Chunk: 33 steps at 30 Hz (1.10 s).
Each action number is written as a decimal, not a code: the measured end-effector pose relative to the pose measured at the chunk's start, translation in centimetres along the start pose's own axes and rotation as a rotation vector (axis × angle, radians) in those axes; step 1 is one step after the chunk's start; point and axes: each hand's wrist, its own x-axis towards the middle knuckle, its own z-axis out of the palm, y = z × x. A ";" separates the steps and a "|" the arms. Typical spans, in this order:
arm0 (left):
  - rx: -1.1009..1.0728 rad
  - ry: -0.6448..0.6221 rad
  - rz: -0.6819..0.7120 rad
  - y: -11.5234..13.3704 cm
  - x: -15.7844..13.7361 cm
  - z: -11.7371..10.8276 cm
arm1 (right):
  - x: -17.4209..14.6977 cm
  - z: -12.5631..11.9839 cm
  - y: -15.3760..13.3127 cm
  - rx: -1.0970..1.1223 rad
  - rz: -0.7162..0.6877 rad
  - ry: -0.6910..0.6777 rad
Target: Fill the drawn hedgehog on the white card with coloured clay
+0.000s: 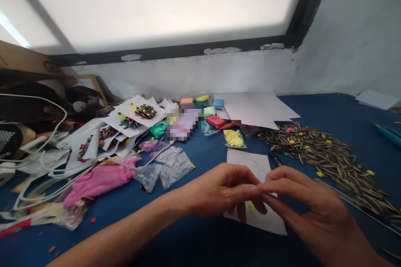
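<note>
My left hand [230, 192] and my right hand [308, 202] meet at the fingertips, thumbs and forefingers pinched together. Whatever is between them is too small or hidden to name. Both hands hover over a small white sheet of paper [272, 221], which has faint pencil lines on its upper part. A bit of yellow clay [252, 206] on that sheet shows between my fingers, partly covered by them. Just beyond the sheet lies an opened packet of yellow clay [233, 138]. To the right spreads a heap of striped sunflower seeds [326, 154] dotted with small coloured balls.
Coloured clay packets [214, 122] lie near the wall beside large white sheets [250, 108]. At the left are seed-decorated papers [144, 110], a pink clay bag [100, 181], clear plastic bags [177, 169] and white cables [40, 198]. A ruler-like strip [354, 204] borders the seeds.
</note>
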 end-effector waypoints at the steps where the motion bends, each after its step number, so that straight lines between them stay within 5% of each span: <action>1: 0.002 0.018 0.005 0.0 0.0 -0.1 | 0.0 -0.1 -0.1 -0.009 -0.002 0.009; 26: -0.010 0.155 0.015 -1.1 0.7 0.0 | 0.3 0.1 -0.8 -0.013 0.086 0.001; 33: 0.444 0.356 0.120 -1.5 0.7 0.4 | 0.7 -0.3 -1.3 0.136 0.226 -0.085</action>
